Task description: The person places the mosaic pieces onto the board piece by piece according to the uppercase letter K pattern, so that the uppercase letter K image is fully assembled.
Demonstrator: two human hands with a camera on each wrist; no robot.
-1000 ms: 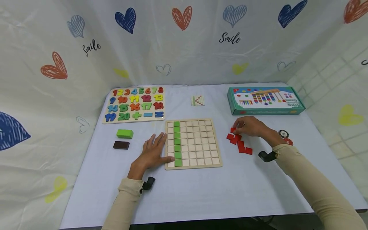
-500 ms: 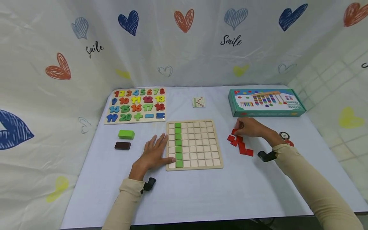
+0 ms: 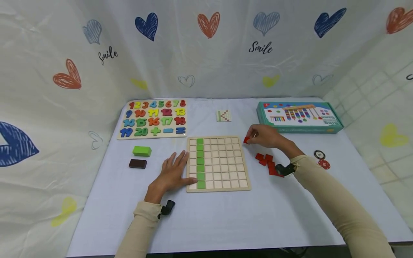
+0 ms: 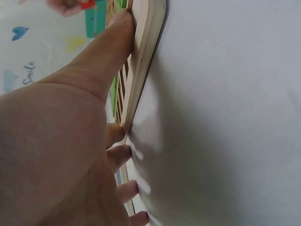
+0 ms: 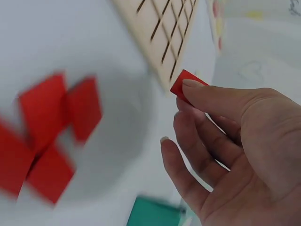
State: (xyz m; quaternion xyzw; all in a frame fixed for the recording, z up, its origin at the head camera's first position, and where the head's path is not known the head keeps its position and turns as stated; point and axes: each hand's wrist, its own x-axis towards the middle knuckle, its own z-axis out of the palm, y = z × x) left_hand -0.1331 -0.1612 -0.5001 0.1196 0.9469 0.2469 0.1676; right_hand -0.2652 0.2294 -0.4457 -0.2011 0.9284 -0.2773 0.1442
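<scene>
A square wooden grid board (image 3: 222, 190) lies mid-table, one column of its cells filled with green tiles (image 3: 200, 154) and the others pale. My left hand (image 3: 172, 173) rests at the board's left edge, fingers spread straight and thumb (image 4: 110, 44) lying over the lower left corner. Between thumb and fingertips, my right hand (image 3: 266, 136) pinches a red tile (image 5: 184, 84) just off the board's upper right side. Several more red tiles (image 3: 271, 166) lie loose on the table right of the board, partly hidden in the head view by the wrist camera.
A number puzzle board (image 3: 153, 118) stands back left, with a green block (image 3: 142, 151) and a dark brown block (image 3: 137, 163) before it. A small pattern card (image 3: 223, 115) lies behind the grid. Back right are a teal box (image 3: 300, 117) and two round chips (image 3: 319, 154).
My right hand has lifted a red tile from the loose pile and carried it left toward the board. The left hand stays in place at the board's edge.
</scene>
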